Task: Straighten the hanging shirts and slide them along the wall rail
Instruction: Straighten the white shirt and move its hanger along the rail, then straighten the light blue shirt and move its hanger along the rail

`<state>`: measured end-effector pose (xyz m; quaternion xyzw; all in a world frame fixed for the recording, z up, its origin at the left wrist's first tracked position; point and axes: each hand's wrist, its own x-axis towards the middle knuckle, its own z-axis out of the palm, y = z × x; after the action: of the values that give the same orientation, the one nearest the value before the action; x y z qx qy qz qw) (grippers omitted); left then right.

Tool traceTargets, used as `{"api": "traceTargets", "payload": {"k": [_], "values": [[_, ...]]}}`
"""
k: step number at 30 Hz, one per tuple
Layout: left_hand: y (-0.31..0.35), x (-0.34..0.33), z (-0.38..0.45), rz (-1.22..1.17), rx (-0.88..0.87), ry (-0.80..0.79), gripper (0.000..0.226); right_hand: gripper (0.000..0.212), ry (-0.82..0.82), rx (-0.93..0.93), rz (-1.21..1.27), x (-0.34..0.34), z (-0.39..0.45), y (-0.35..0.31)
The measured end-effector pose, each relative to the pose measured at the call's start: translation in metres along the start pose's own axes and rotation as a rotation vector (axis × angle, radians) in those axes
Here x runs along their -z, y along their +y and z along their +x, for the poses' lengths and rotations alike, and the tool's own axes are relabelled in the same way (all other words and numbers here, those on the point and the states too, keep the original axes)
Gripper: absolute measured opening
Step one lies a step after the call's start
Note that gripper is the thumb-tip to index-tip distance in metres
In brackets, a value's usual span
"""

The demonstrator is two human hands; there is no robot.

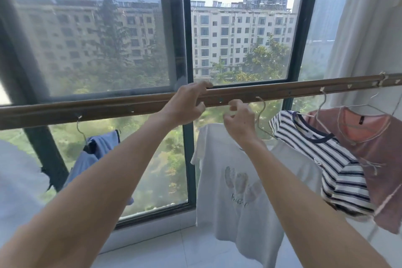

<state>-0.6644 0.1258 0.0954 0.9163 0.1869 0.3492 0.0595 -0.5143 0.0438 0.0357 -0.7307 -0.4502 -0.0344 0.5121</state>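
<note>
A brown wooden rail (108, 109) runs across the window. My left hand (187, 102) grips the rail near its middle, fingers curled over the top. My right hand (239, 122) is just below the rail, fingers curled by the wire hanger hook (262, 106) of a white printed T-shirt (237, 183); whether it pinches the wire is unclear. To the right hang a navy-striped shirt (332, 159) and a pink shirt (369, 141) on wire hangers. A blue garment (95, 154) hangs left of my arms.
A dark-framed window (174, 28) fills the wall behind the rail. A white curtain (369, 28) hangs at the right. A pale blue cloth (19, 180) is at the far left. White floor tiles (174, 252) lie below the sill.
</note>
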Motion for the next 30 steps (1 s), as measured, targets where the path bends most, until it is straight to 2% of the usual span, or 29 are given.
{"api": "traceTargets", "payload": {"k": [10,16,20,24,27,30], "values": [[-0.070,0.137,-0.185,-0.049,0.207,0.137,0.040,0.029,-0.171,0.136,0.113,-0.095,-0.121,-0.146],[-0.105,0.181,-0.281,-0.022,0.354,0.079,0.042,0.026,-0.310,0.097,0.085,-0.144,-0.194,-0.192],[-0.121,0.187,-0.307,-0.038,0.410,0.037,0.041,0.041,-0.468,0.044,0.003,-0.160,-0.213,-0.205],[-0.134,0.185,-0.311,-0.053,0.432,0.017,0.039,0.056,-0.505,0.023,-0.049,-0.176,-0.212,-0.207],[-0.145,0.181,-0.303,-0.053,0.451,-0.006,0.038,0.039,-0.489,0.033,-0.112,-0.188,-0.203,-0.205],[-0.154,0.171,-0.291,-0.048,0.459,-0.036,0.036,0.037,-0.485,0.007,-0.126,-0.197,-0.192,-0.198]]}}
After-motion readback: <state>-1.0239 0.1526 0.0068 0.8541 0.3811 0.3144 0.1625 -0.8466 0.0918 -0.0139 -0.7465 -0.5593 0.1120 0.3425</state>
